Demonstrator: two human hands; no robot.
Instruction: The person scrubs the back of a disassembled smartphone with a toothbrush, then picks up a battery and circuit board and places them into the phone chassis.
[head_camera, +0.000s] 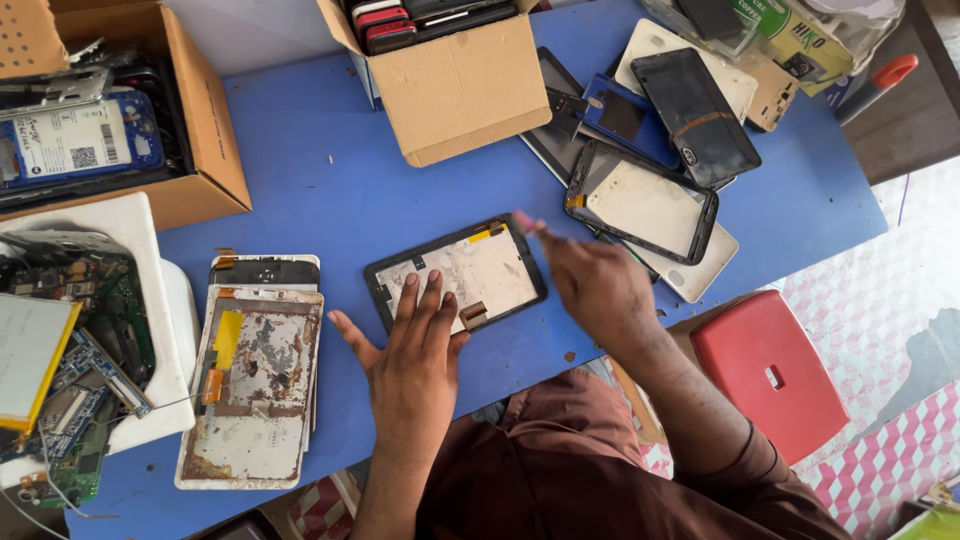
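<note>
Tablet panel (457, 273), frame centre, face-down on blue table (320, 180) | left hand (412, 340) flat, fingers spread, pinning it | right hand (590, 280) blurred at upper-right corner, grip unclear | step: likely prying panel | next: steady hold, gentle leverage.

Person, head view: two bare forearms entering from the lower centre of the frame, left hand (415, 335) and right hand (597, 285) without rings, watch or gloves; dark maroon-brown garment across the lower centre; thin dark band at the right upper arm.
</note>
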